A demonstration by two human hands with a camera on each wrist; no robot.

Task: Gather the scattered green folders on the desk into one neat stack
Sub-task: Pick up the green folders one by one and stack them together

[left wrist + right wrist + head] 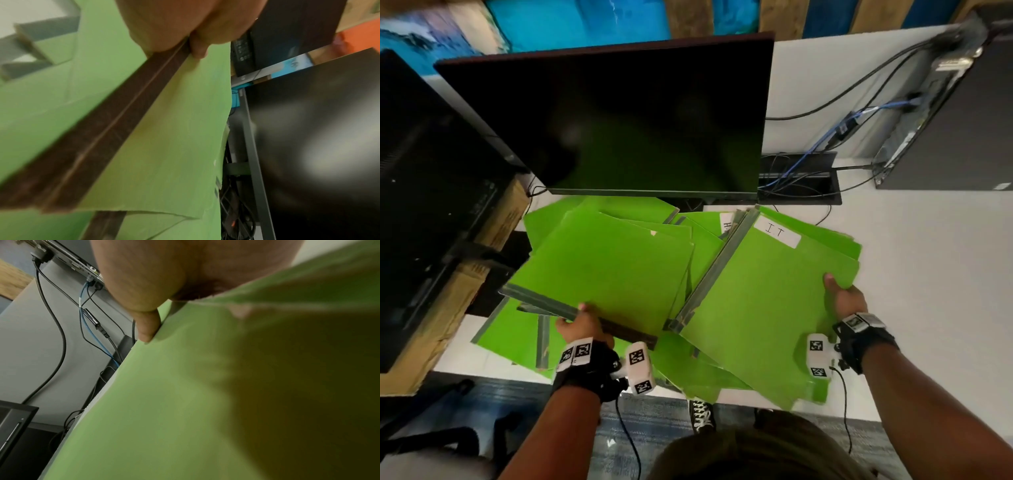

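Several green folders lie in a loose heap on the white desk (928, 274) in front of the monitor. My left hand (582, 322) grips the dark spine edge of a raised folder (606, 270) on the left; the left wrist view shows my thumb (198, 47) pinching that spine (98, 136). My right hand (842, 296) holds the right edge of a green folder labelled "I.T" (763, 301), thumb on top. In the right wrist view the thumb (147, 326) presses on the green cover (164, 402). More folders (513, 332) lie flat beneath both.
A dark monitor (619, 120) stands just behind the heap, a second black screen (424, 192) and a cardboard box (493, 233) at the left. Cables (825, 144) run to a computer tower (945, 130) at the back right. Bare desk lies to the right.
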